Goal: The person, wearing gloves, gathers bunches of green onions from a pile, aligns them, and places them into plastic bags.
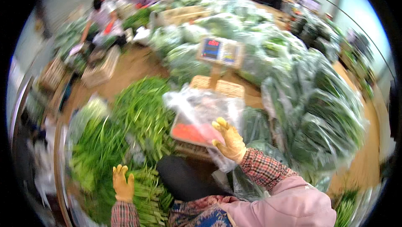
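Observation:
My left hand [123, 184], in a yellow glove, is over the loose leafy greens [144, 105] heaped at my left. Its fingers are raised and the thumb stands apart, with nothing in it. My right hand [230, 142], gloved alike, reaches to the near right side of a scale tray, thumb and fingers apart. Clear plastic bags [197, 103] lie crumpled over the tray, and a red-orange patch [194, 132] shows at its near end. Whether my right fingertips touch the plastic, I cannot tell. Behind the tray rises the scale's display [220, 51] on a post.
Large plastic bags packed with greens [331, 118] stand at the right, and more [226, 23] fill the area beyond the scale. A pale crate [101, 68] is at the far left by a seated person [104, 23]. My dark-clad knee [184, 179] is close to the tray.

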A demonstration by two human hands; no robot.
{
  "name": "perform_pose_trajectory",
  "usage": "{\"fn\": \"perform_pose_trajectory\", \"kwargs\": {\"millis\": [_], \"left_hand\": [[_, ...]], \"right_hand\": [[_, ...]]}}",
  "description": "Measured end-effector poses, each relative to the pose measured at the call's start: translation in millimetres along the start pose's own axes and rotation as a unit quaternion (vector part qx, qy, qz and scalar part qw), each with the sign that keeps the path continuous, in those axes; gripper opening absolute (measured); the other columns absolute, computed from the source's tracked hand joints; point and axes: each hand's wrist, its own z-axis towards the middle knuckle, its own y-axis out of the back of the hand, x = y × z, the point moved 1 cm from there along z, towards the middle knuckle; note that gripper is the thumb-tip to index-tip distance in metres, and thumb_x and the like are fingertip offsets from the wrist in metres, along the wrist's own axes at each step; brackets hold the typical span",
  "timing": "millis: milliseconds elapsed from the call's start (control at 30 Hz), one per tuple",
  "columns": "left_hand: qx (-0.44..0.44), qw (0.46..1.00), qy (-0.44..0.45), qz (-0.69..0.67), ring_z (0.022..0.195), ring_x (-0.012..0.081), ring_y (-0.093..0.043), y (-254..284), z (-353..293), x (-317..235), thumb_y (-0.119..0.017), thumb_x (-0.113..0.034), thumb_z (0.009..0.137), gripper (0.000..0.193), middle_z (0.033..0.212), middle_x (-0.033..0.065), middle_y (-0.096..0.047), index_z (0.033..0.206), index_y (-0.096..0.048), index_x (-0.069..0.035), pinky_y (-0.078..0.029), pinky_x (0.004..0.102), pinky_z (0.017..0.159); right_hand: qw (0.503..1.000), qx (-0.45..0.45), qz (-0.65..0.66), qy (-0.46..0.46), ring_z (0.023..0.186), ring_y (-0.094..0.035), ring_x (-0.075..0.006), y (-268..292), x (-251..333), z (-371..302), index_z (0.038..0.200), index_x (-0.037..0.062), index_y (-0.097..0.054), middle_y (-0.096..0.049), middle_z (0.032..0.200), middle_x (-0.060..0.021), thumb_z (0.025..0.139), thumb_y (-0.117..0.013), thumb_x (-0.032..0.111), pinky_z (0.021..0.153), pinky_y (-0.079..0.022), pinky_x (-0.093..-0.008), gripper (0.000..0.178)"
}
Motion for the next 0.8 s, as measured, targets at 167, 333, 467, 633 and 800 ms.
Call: {"fn": "perform_pose_trajectory", "kwargs": {"millis": [167, 333, 467, 633, 800], "left_hand": [[0.330, 0.932, 0.138, 0.066, 0.121, 0.0317, -0.030, -44.7, -97.5, -19.8, -0.055, -0.034, 0.077, 0.045, 0.125, 0.0189, -0.040, 0.110, -0.052, -0.004, -0.029, 0.0438, 0.097], [0.324, 0.928, 0.184, -0.018, 0.130, 0.0332, -0.007, -85.9, -187.7, -55.7, -0.044, -0.037, 0.084, 0.066, 0.141, 0.0172, -0.009, 0.135, -0.014, -0.007, -0.009, 0.0471, 0.104], [0.114, 0.976, 0.160, -0.096, 0.121, 0.0336, -0.030, -81.1, -196.6, -53.4, -0.042, -0.027, 0.085, 0.042, 0.131, 0.0186, -0.031, 0.121, -0.041, -0.004, -0.025, 0.0438, 0.099], [-0.252, 0.902, 0.317, -0.150, 0.082, 0.0304, -0.051, -77.4, -224.5, -1.0, -0.051, -0.015, 0.080, 0.024, 0.088, 0.0170, -0.052, 0.099, -0.053, 0.000, -0.044, 0.0356, 0.077], [-0.151, 0.763, 0.511, -0.365, 0.083, 0.0326, -0.054, -66.8, -208.9, 12.7, -0.056, -0.015, 0.077, 0.031, 0.088, 0.0195, -0.055, 0.102, -0.049, 0.001, -0.043, 0.0370, 0.074]], "right_hand": [[0.963, 0.123, 0.216, 0.105, 0.109, -0.045, -0.0200, -99.2, 41.3, 22.9, 0.121, 0.0045, -0.039, -0.045, 0.119, -0.0100, 0.076, -0.057, 0.003, 0.090, -0.038, -0.0339, 0.048], [0.931, 0.277, 0.096, 0.217, 0.099, -0.053, -0.0258, -251.0, 106.8, 19.4, 0.112, 0.0061, -0.051, -0.055, 0.109, -0.0129, 0.079, -0.058, 0.014, 0.088, -0.040, -0.0324, 0.035], [0.880, 0.471, -0.028, 0.057, 0.095, -0.055, -0.0275, -348.4, 63.1, 2.8, 0.106, 0.0072, -0.055, -0.059, 0.099, -0.0148, 0.081, -0.053, 0.025, 0.083, -0.043, -0.0326, 0.031], [0.855, 0.518, -0.034, 0.023, 0.076, -0.059, -0.0304, -345.9, 101.4, -37.0, 0.088, 0.0082, -0.059, -0.062, 0.080, -0.0133, 0.079, -0.053, 0.026, 0.068, -0.047, -0.0367, 0.020], [0.780, 0.589, -0.133, 0.163, 0.074, -0.058, -0.0331, -345.5, 81.9, -72.0, 0.083, 0.0074, -0.057, -0.061, 0.077, -0.0149, 0.080, -0.051, 0.035, 0.066, -0.046, -0.0407, 0.029]]}}
